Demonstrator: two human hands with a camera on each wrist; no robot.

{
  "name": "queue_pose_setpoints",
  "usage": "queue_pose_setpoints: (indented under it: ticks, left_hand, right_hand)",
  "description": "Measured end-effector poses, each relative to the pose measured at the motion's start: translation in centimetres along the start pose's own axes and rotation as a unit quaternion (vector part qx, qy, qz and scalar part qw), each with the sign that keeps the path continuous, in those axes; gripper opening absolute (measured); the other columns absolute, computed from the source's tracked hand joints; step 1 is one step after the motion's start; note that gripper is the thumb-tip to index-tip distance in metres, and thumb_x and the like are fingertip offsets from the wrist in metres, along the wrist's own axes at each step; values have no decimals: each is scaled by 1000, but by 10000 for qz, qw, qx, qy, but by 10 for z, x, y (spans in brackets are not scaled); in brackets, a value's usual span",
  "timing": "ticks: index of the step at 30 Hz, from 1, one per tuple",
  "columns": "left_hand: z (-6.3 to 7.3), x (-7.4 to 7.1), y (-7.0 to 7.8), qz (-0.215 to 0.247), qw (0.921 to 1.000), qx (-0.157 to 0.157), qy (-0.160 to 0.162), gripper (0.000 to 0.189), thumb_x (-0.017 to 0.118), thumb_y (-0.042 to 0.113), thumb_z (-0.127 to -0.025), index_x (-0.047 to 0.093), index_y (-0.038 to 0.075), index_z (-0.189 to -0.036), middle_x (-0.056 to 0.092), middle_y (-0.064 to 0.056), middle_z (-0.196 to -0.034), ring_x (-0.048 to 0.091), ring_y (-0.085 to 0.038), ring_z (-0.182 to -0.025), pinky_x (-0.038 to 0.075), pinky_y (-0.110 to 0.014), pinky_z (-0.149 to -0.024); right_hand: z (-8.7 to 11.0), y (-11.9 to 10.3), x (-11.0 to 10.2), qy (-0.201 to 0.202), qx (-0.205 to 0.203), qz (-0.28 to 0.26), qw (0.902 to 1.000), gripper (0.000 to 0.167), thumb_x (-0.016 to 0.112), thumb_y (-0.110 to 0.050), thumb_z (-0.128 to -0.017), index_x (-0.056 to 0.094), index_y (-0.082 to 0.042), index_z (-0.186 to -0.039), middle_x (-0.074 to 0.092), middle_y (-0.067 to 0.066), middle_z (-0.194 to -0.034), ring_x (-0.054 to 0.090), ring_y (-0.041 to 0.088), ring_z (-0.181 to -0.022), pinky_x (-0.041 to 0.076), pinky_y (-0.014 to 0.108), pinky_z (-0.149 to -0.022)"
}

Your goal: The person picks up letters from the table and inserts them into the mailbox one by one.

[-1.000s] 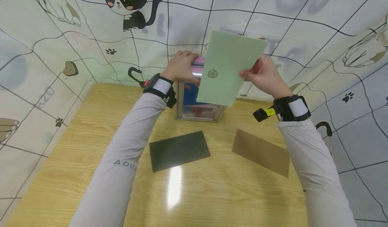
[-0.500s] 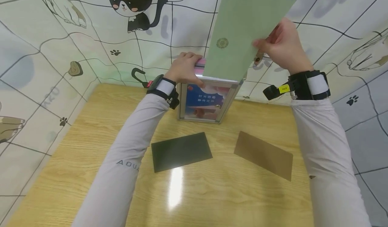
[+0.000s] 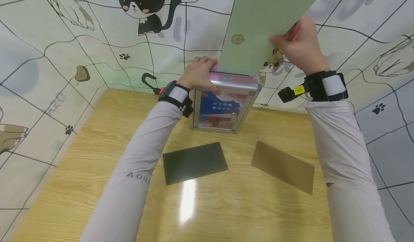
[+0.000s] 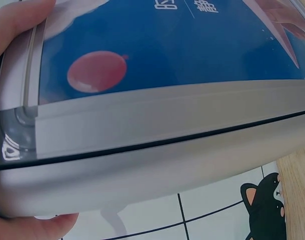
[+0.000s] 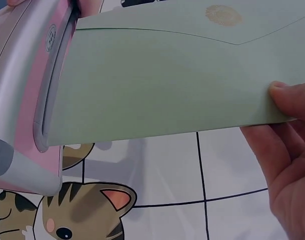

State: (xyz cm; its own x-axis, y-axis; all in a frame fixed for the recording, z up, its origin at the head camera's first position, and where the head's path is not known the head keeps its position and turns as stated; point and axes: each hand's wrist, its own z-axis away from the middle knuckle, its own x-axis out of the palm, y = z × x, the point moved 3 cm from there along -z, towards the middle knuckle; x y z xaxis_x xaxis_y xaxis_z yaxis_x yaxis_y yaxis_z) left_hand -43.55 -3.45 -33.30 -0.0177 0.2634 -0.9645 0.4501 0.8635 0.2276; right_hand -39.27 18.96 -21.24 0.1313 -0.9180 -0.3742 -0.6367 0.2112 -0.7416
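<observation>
My right hand pinches a pale green envelope by its side edge, thumb on the near face. A round gold seal marks its flap. The envelope's lower end meets the slot in the top of a letter box; how far it is inside, if at all, I cannot tell. Silver framing surrounds the box's blue and pink front panel with white lettering. With thumb in front and fingers over the top, my left hand grips the box's upper left corner. In the left wrist view its thumb lies along the frame.
On the wooden table before the box lie a dark green rectangular sheet or envelope and a brown one. A cat-patterned wall covering rises right behind the box. A black hook shows beside the left wrist.
My right hand has raised the envelope up and right, uncovering the box front, then lowered its end slightly left toward the slot. My left hand keeps its grip on the box.
</observation>
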Motion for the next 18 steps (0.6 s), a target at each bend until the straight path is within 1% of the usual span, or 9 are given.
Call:
queue_pose_setpoints:
  ticks: [3, 6, 10, 15, 18]
  left_hand:
    - [1, -1, 0, -15, 10000, 9, 1, 105, 72, 58, -54, 30, 16, -141, 33, -7, -142, 26, -28, -129, 28, -42, -103]
    - [1, -2, 1, -64, 10000, 16, 6, 106, 72, 59, -54, 30, 15, -141, 33, -7, -142, 26, -28, -129, 29, -42, -103]
    - [1, -2, 1, -62, 10000, 27, 26, 106, 73, 59, -54, 31, 14, -141, 34, -8, -142, 28, -29, -128, 30, -42, -103]
    - [0, -1, 0, -19, 10000, 13, 9, 106, 73, 59, -54, 32, 13, -140, 34, -8, -142, 27, -28, -128, 29, -42, -103]
    - [0, 0, 0, -11, 10000, 12, 40, 104, 73, 60, -53, 35, 13, -137, 35, -8, -141, 27, -28, -128, 30, -41, -102]
  right_hand:
    - [-1, 1, 2, 40, 64, 210, 9998, 41, 50, 17, -80, 53, -5, -115, 58, 10, -116, 57, 18, -108, 48, 26, -86]
    - [-2, 2, 2, 133, 249, 462, 9985, 41, 51, 15, -80, 53, -6, -115, 58, 9, -116, 58, 17, -107, 48, 26, -85]
    - [-2, 5, 4, 166, 362, 582, 9975, 42, 52, 15, -81, 52, -7, -116, 57, 9, -117, 58, 17, -107, 48, 26, -86]
    - [-3, 9, 6, 176, 277, 256, 9991, 43, 51, 17, -80, 52, -6, -116, 57, 9, -115, 57, 18, -107, 48, 27, -86]
    - [-5, 11, 7, 210, 262, 88, 9994, 42, 51, 18, -79, 54, -6, -113, 58, 8, -111, 58, 18, -104, 49, 26, -84]
